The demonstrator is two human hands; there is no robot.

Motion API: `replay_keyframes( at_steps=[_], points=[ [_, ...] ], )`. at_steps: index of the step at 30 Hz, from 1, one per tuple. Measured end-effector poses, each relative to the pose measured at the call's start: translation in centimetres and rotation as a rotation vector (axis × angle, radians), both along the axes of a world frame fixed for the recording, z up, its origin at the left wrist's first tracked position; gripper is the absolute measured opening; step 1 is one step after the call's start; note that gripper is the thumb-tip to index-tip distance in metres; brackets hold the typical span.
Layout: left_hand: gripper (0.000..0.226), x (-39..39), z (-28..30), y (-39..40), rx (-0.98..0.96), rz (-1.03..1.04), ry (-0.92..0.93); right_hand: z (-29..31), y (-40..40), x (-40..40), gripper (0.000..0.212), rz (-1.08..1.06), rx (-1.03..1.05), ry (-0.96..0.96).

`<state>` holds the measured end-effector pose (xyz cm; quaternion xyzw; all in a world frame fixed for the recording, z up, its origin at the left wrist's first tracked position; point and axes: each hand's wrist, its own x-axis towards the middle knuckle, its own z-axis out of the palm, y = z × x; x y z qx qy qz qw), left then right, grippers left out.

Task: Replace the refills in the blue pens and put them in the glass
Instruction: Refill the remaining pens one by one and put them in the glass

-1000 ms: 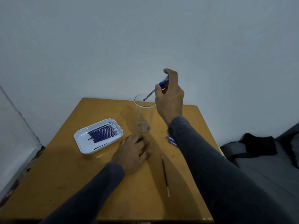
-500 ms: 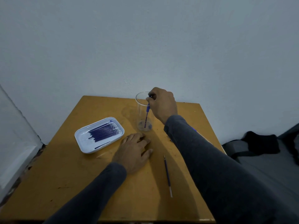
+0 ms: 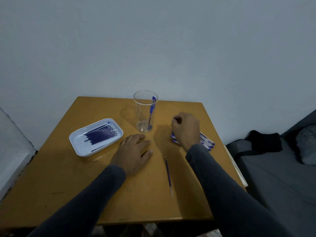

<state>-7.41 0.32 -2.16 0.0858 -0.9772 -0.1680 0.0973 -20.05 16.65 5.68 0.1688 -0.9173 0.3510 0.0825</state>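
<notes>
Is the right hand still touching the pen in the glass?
Apart. The head view shows the pen leaning alone inside the glass, with bare table between it and the right hand, which has moved to the pen pile.

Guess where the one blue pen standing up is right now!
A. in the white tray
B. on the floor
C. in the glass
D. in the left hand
C: one blue pen stands inside the clear glass, leaning against its right side, while the left hand lies flat on the table, holding nothing.
</notes>
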Motion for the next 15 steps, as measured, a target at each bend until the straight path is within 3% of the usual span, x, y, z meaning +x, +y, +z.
replay_keyframes(
  at_steps=[3, 6, 15],
  points=[
    [0.051, -0.1, 0.0, 0.0, -0.003, -0.001, 0.002, -1.9, 2.0, 1.2, 0.017, 0.042, 0.278, -0.075],
    [0.050, 0.0, 0.0, -0.1, -0.008, -0.005, 0.003, -3.0, 3.1, 2.2, 0.016, 0.063, 0.398, -0.048],
    [0.051, 0.1, 0.2, 0.0, -0.003, -0.018, -0.012, -4.7, 3.5, 2.3, 0.028, 0.080, 0.476, 0.034]
  ],
)
